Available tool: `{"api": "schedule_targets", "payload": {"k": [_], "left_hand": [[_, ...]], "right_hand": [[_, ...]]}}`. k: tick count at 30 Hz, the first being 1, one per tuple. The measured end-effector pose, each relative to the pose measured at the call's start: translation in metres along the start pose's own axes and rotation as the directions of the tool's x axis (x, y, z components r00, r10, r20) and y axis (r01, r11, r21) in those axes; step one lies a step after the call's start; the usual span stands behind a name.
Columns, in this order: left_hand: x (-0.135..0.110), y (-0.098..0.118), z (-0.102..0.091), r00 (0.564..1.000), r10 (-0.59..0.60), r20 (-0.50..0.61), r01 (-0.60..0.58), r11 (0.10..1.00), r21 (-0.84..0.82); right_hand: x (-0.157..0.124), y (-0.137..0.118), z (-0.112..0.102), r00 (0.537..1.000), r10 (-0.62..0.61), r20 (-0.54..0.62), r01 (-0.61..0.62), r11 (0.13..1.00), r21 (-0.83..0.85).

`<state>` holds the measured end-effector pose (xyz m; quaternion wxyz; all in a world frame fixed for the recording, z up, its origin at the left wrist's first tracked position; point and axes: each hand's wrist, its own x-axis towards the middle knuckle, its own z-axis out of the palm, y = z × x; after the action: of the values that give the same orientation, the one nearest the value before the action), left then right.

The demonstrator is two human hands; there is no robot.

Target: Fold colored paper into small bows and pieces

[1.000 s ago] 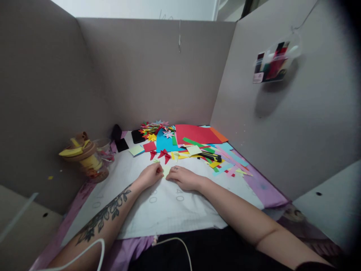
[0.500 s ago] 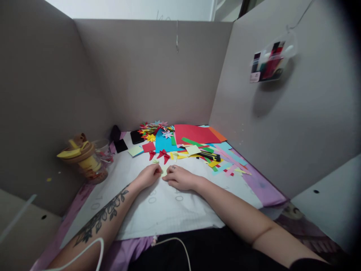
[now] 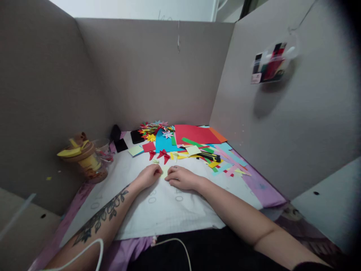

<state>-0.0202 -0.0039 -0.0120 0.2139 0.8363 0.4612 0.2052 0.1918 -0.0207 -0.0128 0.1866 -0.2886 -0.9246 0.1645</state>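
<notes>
A small pale yellow-green paper piece (image 3: pixel 164 172) lies on the white sheet between my hands. My left hand (image 3: pixel 149 176) pinches its left edge with thumb and forefinger. From the other side, my right hand (image 3: pixel 182 178) rests low on the sheet, fingers bent together against the paper's right edge; its fingertips are partly hidden. Just beyond the hands are two folded red paper pieces (image 3: pixel 163 155) and a small folded green piece (image 3: pixel 155 161).
Behind lie paper strips (image 3: pixel 225 158), a yellow-black cutter (image 3: pixel 210 156), red sheets (image 3: pixel 193 134), a blue sheet (image 3: pixel 162 143) and a heap of paper stars (image 3: pixel 153 130). A tumbler (image 3: pixel 91 163) stands left. Grey panels (image 3: pixel 152 71) enclose the table; a plastic container (image 3: pixel 272 64) hangs right.
My right hand has shifted slightly to the right, so more of the pale paper shows between my hands. The left hand stays nearly in place.
</notes>
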Motion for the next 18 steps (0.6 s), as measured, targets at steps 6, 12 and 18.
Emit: {"api": "schedule_targets", "payload": {"k": [6, 12, 18], "left_hand": [[0.002, -0.011, 0.005, 1.0, 0.021, -0.007, -0.021, 1.0, -0.001], [0.003, -0.016, 0.008, 0.999, 0.038, -0.014, -0.038, 0.999, 0.021], [0.002, -0.012, 0.006, 0.998, 0.065, -0.019, -0.065, 0.998, 0.014]], "right_hand": [[0.007, -0.01, 0.005, 0.998, 0.062, 0.027, -0.058, 0.991, -0.123], [0.008, -0.009, 0.005, 0.997, 0.07, 0.039, -0.065, 0.991, -0.113], [0.005, 0.0, 0.005, 0.999, -0.002, -0.034, 0.001, 1.0, -0.031]]}}
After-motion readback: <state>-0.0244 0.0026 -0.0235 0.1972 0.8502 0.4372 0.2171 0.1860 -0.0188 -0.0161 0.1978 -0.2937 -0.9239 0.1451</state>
